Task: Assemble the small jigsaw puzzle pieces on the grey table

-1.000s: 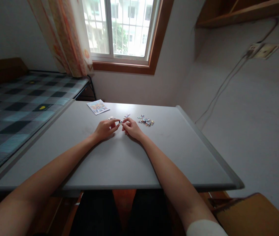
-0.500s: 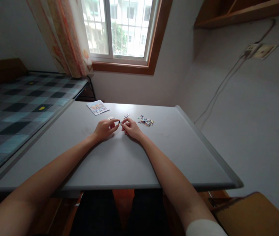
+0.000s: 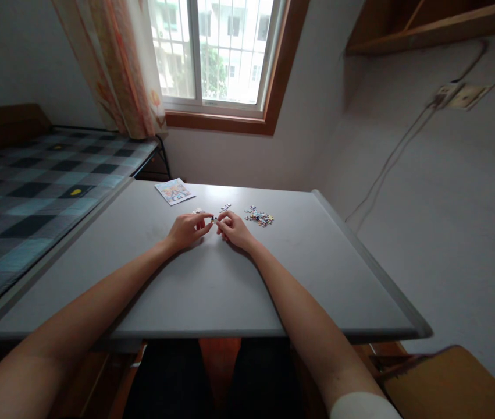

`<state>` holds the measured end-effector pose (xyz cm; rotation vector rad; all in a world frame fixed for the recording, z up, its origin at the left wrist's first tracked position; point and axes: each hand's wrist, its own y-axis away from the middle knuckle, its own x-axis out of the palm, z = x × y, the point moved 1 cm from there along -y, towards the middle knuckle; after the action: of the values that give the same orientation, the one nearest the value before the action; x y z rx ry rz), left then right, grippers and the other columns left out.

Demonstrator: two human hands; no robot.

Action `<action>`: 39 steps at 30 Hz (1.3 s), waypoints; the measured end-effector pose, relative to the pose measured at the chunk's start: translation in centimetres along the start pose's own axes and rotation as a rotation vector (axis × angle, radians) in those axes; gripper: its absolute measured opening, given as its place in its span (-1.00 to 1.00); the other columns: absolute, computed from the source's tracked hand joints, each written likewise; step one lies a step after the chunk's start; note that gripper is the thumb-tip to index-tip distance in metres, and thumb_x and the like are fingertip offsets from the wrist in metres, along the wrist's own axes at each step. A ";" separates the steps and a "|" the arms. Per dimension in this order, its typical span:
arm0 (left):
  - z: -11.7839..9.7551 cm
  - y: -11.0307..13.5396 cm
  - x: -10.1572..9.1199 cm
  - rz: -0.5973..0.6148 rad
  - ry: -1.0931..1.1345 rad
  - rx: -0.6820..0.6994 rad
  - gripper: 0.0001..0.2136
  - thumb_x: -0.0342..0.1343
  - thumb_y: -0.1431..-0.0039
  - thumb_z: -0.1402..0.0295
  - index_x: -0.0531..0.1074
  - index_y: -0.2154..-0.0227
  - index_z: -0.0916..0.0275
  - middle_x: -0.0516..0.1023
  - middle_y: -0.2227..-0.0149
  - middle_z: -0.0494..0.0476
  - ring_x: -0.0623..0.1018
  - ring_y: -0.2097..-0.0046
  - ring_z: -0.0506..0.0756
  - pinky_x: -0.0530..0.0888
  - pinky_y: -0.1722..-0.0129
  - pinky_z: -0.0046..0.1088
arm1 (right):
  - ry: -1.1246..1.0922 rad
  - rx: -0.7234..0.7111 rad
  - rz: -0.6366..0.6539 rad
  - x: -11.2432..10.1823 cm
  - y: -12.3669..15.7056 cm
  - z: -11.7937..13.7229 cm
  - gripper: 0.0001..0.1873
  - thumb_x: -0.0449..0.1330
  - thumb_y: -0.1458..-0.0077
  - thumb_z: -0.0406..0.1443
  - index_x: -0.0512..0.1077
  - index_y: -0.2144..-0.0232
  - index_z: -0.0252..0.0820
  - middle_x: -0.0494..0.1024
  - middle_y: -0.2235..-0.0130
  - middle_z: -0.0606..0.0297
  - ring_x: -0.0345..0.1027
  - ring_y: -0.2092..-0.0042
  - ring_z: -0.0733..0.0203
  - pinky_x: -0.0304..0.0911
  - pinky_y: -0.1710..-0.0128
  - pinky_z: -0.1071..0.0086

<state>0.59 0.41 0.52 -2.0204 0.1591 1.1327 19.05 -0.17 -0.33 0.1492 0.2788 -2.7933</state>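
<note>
My left hand (image 3: 187, 230) pinches a small jigsaw puzzle piece (image 3: 213, 220) between thumb and index finger. From the other side, the fingertips of my right hand (image 3: 233, 228) are closed on the same spot, and whether they grip a second piece there is too small to tell. Both hands are just above the grey table (image 3: 186, 291). Close behind my left hand lie a few pale puzzle pieces (image 3: 197, 210), partly hidden by it. A small group of pieces (image 3: 225, 207) sits behind my fingertips. A larger pile of mixed puzzle pieces (image 3: 260, 216) lies to the right of my right hand.
A printed picture sheet (image 3: 174, 191) lies at the table's back left. A bed with a checked cover (image 3: 111, 169) adjoins the left side. The wall with a socket and hanging cable (image 3: 398, 154) is on the right, a wooden chair (image 3: 452, 381) at the lower right.
Both hands keep nearly the same pose at the piece. The whole view has shifted very slightly; the pieces and the picture sheet stay in place.
</note>
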 end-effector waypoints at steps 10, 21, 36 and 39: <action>0.2 0.2 0.1 0.007 0.018 -0.011 -0.74 0.09 -0.19 0.11 0.51 0.24 0.19 0.53 0.53 -0.02 0.46 0.51 -0.02 0.36 0.40 -0.50 | 0.000 0.017 -0.005 0.1 0.0 0.2 -0.73 0.18 -0.06 -0.11 0.25 0.35 -0.15 0.39 0.59 0.50 0.16 0.63 0.44 0.12 0.65 0.57; 0.3 0.2 0.0 0.012 0.006 0.014 -0.68 0.10 -0.18 0.06 0.42 0.49 0.22 0.49 0.56 -0.01 0.43 0.53 -0.02 0.30 0.45 -0.51 | 0.019 0.020 0.008 0.1 -0.2 -0.1 -0.80 0.05 -0.11 -0.31 0.45 0.26 -0.23 0.38 0.57 0.44 0.15 0.61 0.46 0.10 0.65 0.59; 0.2 0.0 -0.1 0.021 -0.084 -0.010 -0.56 0.07 -0.17 0.00 0.34 0.65 0.22 0.40 0.64 0.02 0.36 0.56 -0.01 0.24 0.46 -0.48 | 0.005 0.012 0.020 0.0 -0.3 -0.4 -0.73 0.03 -0.08 -0.33 0.49 0.23 -0.23 0.38 0.56 0.42 0.14 0.61 0.45 0.10 0.64 0.57; 0.2 0.1 -0.1 0.015 -0.086 -0.020 -0.55 0.07 -0.17 -0.01 0.33 0.67 0.23 0.38 0.65 0.02 0.35 0.56 -0.01 0.23 0.46 -0.48 | 0.001 0.000 0.023 0.0 -0.3 -0.6 -0.73 0.04 -0.08 -0.33 0.49 0.22 -0.23 0.38 0.55 0.43 0.14 0.61 0.45 0.11 0.64 0.57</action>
<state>0.39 0.48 0.49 -1.9868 0.1197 1.2327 19.01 0.28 -0.85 0.1529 0.2762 -2.7709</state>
